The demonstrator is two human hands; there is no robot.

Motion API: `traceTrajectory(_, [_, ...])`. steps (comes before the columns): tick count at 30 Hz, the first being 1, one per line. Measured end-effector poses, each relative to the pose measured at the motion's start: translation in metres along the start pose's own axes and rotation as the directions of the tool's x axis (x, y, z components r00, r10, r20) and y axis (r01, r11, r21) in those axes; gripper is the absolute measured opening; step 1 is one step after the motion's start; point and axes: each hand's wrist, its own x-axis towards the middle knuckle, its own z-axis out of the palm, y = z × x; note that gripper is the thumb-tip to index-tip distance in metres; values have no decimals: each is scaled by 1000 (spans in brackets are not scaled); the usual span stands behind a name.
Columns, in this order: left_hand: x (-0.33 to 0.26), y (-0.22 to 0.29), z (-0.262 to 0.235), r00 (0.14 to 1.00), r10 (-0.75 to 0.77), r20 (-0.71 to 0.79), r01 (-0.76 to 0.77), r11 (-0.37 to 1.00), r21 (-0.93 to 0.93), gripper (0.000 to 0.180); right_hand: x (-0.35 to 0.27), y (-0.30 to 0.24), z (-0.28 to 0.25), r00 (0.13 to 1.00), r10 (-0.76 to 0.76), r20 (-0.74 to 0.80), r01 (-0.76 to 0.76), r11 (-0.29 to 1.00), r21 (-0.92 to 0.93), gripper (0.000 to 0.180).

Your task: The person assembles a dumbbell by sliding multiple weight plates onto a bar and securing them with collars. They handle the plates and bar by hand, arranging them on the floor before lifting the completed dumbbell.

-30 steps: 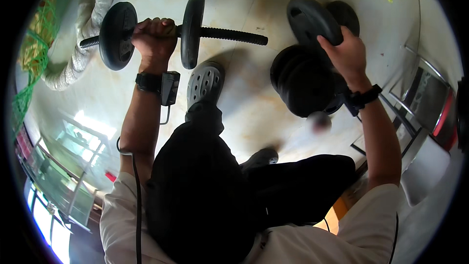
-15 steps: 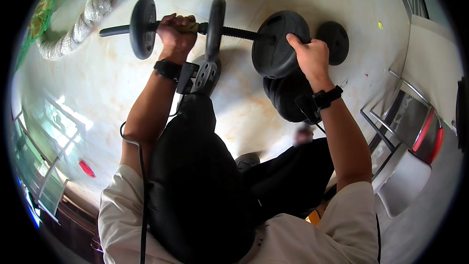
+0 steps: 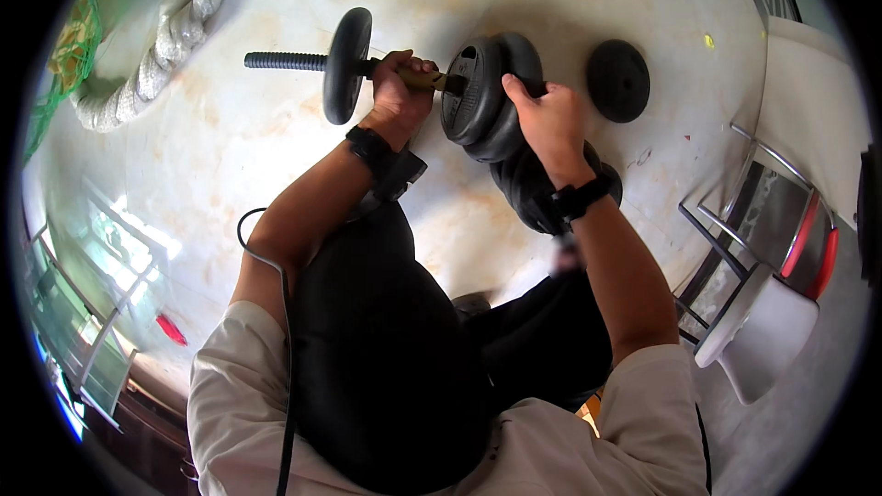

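Note:
My left hand [image 3: 402, 96] is wrapped round the grip of a dumbbell bar [image 3: 285, 61], which lies level above the floor with its threaded left end sticking out. A black weight plate [image 3: 347, 69] is on the bar to the left of that hand. To its right sits another black plate [image 3: 469, 92]. Just outside it, a further weight plate [image 3: 521, 57] is on the bar, close against it. My right hand [image 3: 554, 124] is closed on this outer plate's edge, thumb across its outer face. The bar's right end is hidden.
Several black plates [image 3: 522, 188] stand bunched below my right hand. A single plate [image 3: 618, 81] lies on the floor farther right. A white chair [image 3: 763, 335] with metal legs is at the right. A wrapped white roll [image 3: 156, 64] and green netting [image 3: 78, 55] lie at the far left.
The outer plate has slid along the bar from its right end to the inner plate, my right hand moving left with it. The dumbbell and my left hand have shifted right.

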Motion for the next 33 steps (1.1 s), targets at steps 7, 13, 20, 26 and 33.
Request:
traceTrajectory(7, [14, -14, -8, 997, 21, -74, -15, 997, 79, 24, -20, 41, 6, 996, 84, -20, -74, 951, 300, 41])
traceTrajectory(13, [22, -13, -12, 988, -19, -154, 6, 996, -84, 28, -33, 42, 11, 993, 72, 89, -114, 725, 679, 44])
traceTrajectory(20, [19, 5, -16, 963, 73, -258, -61, 997, 57, 29, -21, 63, -4, 976, 170, 139, -216, 629, 747, 34])
traceTrajectory(26, [10, 3, -5, 970, 95, -225, -83, 995, 59, 25, 11, 127, -50, 930, 366, -2, -260, 662, 703, 28])
traceTrajectory(33, [19, 11, -8, 997, 31, -72, -23, 994, 107, 24, 27, 198, -71, 919, 395, -8, -301, 712, 634, 26])
